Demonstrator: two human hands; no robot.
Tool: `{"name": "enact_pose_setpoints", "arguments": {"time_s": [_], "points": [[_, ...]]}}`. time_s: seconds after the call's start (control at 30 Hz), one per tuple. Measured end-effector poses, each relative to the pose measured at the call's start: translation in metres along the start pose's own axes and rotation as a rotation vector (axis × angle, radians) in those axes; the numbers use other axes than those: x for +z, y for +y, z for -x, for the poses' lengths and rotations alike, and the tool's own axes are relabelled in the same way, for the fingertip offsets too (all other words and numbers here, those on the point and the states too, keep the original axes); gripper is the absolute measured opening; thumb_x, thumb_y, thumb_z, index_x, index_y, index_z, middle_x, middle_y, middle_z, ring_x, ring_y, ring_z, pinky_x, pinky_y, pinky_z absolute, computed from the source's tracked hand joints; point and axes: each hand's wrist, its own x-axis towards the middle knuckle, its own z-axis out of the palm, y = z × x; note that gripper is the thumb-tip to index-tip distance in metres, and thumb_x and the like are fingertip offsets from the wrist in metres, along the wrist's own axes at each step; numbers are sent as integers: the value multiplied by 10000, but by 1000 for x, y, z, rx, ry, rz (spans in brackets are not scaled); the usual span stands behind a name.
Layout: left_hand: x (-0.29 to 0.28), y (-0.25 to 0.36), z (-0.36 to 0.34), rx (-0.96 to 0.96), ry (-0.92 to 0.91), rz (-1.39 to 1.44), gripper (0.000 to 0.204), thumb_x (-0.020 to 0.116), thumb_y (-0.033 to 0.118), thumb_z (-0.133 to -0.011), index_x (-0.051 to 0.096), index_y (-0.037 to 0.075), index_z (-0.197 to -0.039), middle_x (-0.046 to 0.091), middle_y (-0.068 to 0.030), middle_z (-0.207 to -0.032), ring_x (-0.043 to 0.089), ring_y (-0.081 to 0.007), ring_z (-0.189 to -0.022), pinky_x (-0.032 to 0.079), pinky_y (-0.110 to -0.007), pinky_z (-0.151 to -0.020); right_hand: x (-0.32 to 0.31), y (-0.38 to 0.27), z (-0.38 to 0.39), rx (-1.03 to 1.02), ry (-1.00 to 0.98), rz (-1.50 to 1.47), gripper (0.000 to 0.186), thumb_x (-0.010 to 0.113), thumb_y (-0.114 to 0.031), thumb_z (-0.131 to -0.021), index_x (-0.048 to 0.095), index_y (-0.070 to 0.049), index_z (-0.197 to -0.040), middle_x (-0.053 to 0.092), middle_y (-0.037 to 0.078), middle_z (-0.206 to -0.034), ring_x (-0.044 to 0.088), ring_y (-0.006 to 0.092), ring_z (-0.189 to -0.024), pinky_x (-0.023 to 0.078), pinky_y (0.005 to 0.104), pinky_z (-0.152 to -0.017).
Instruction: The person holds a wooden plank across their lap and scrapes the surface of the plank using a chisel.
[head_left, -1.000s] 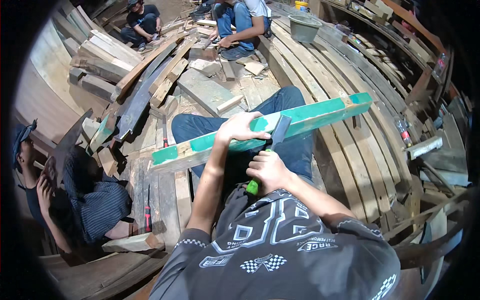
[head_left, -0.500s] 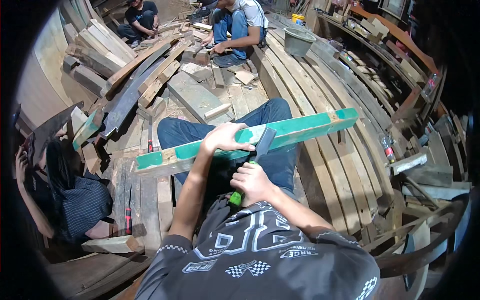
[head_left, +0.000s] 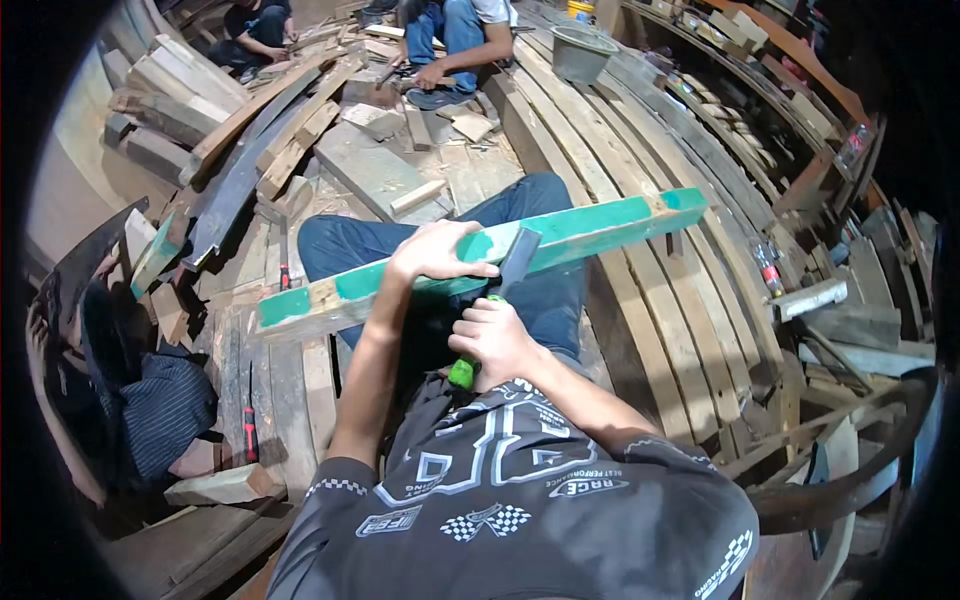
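A long wooden beam (head_left: 592,224) with patchy green paint lies slantwise across my crossed legs, its right end farther away. My left hand (head_left: 437,250) is closed over the beam left of its middle, with the thumb stretched along the near side toward a blade. My right hand (head_left: 490,338) wraps round the green handle of a chisel (head_left: 519,262), close to my shirt. Its wide grey blade points up and away and rests against the beam's near side, just right of my left thumb. Whether the edge cuts into the wood I cannot tell.
A red-and-black screwdriver (head_left: 250,432) lies on planks at the left. Curved timbers (head_left: 640,290) run along the right, bearing a grey tub (head_left: 582,55) farther back. Ahead lie a wide board (head_left: 365,175) and offcuts. Two people crouch at the back; another person (head_left: 165,410) is at the left.
The whole view has shifted, so everything sits a little higher and farther left. Both hands, the chisel and the beam keep nearly the same positions relative to one another.
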Motion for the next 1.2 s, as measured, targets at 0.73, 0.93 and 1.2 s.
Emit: {"name": "enact_pose_setpoints", "arguments": {"time_s": [0.73, 0.93, 1.2], "points": [[-11, 31, 10, -54, -84, 16, 1015, 774, 783, -644, 645, 13, -1293, 708, -220, -1172, 662, -386, -1125, 500, -461, -971, -21, -15, -3, -79, 165, -117, 419, 793, -381, -562, 449, -143, -584, 399, 18, -605, 460, 221, -538, 354, 363, -507], [-12, 34, 16, -53, -51, -50, 955, 775, 724, -696, 609, 31, -1333, 692, -220, -1209, 641, -407, -1131, 477, -470, -985, -19, -14, -3, -69, 179, -123, 410, 791, -382, -537, 467, -136, -589, 416, 23, -600, 478, 222, -538, 346, 371, -498], [-4, 29, 20, -39, 40, -93, 934, 767, 722, -707, 611, 53, -1340, 696, -210, -1189, 640, -402, -1120, 480, -471, -974, -15, -15, -3, -53, 168, -104, 406, 794, -382, -526, 480, -133, -593, 423, 22, -599, 487, 221, -541, 351, 370, -504]]}}
